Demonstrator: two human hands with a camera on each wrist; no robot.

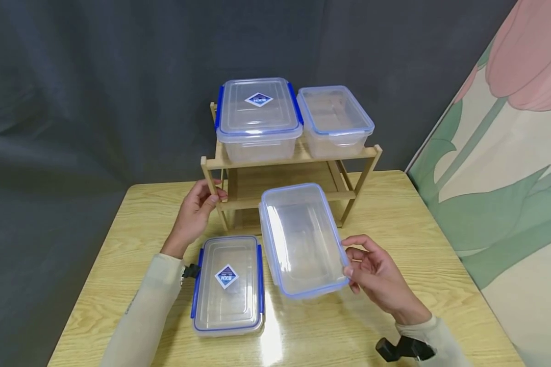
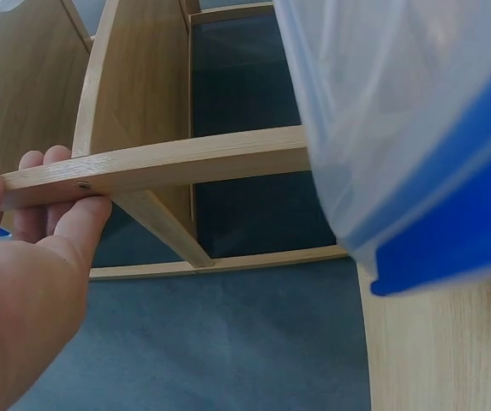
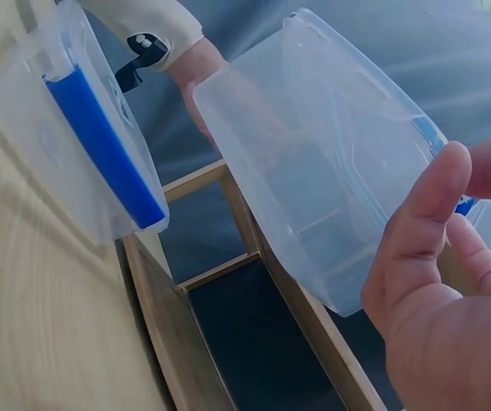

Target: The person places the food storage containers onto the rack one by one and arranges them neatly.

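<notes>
My left hand (image 1: pixel 197 209) grips the front left leg of a small wooden shelf rack (image 1: pixel 275 162), thumb on one side and fingers on the other, as the left wrist view also shows. In my right hand (image 1: pixel 378 278) I pinch the right rim of a clear plastic food container (image 1: pixel 303 244) with a pale blue edge. It is tilted in front of the rack and overlaps its lower shelves in the head view. Left of it, a lidded food container (image 1: pixel 227 306) with dark blue side clips and a diamond label lies on the table.
On the rack's top shelf stand a lidded container (image 1: pixel 259 120) with blue clips and, to its right, a clear container (image 1: pixel 335 114) without clips. A dark curtain (image 1: pixel 165 76) hangs behind the wooden table (image 1: pixel 133 224). A floral cloth (image 1: pixel 500 168) borders the right side.
</notes>
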